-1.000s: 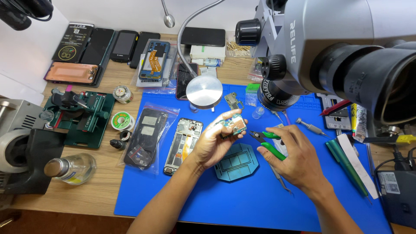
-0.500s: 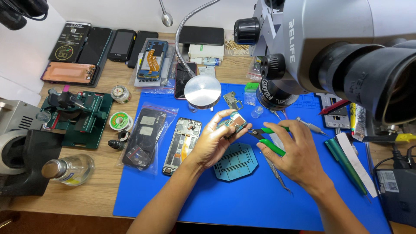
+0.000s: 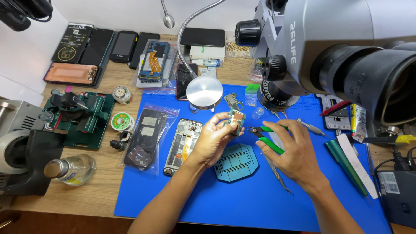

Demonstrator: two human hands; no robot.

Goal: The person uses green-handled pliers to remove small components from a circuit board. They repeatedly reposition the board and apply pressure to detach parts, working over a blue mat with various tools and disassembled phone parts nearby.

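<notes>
My left hand [image 3: 214,138] holds a small green phone circuit board [image 3: 236,119] above the blue work mat [image 3: 173,203]. My right hand [image 3: 294,151] grips green-handled cutting pliers [image 3: 266,136], their tip pointing left at the board's right edge. An opened phone frame [image 3: 183,145] lies just left of my left hand. A teal board-holder plate [image 3: 236,162] lies on the mat below both hands. Metal tweezers [image 3: 277,175] lie under my right hand.
A big grey microscope [image 3: 342,52] hangs over the right. A round lamp head [image 3: 204,92] on a gooseneck sits behind the hands. Bagged phone parts [image 3: 145,138], a green fixture [image 3: 80,117], a glass bottle [image 3: 71,169], solder reels and several phones line the left and back.
Both hands stay together over the mat; the pliers' tip has come closer to the board, and the view has shifted slightly.
</notes>
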